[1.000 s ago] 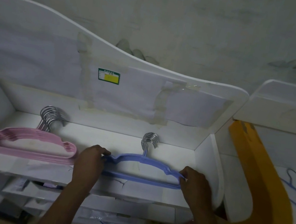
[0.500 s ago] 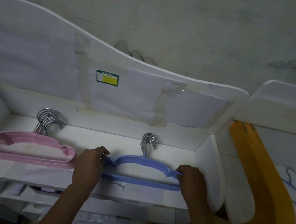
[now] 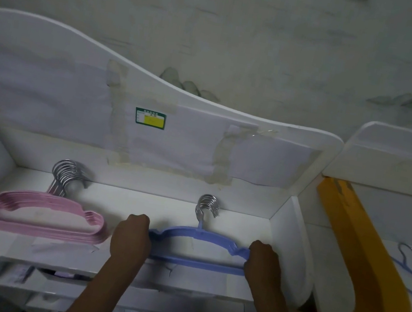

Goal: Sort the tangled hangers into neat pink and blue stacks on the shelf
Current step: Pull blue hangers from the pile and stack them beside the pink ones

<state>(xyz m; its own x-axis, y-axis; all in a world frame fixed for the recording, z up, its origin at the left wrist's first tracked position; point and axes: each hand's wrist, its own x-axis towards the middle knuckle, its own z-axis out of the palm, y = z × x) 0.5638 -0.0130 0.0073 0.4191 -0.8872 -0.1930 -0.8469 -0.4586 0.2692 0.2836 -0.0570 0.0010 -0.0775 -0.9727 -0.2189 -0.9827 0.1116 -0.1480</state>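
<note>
White shelf (image 3: pixel 217 211) carries both stacks: pink hangers (image 3: pixel 30 217) at nine o'clock, blue hangers (image 3: pixel 198 249) centred, long axis three-to-nine. Left hand (image 3: pixel 131 235) and right hand (image 3: pixel 262 262) clamp its opposite ends, equally near, hooks (image 3: pixel 207 208) toward twelve.

Both hands slid inward a touch along the blue hanger stack (image 3: pixel 198 249): left hand (image 3: pixel 131 238) and right hand (image 3: pixel 262 262) now curl tighter round its ends.
</note>
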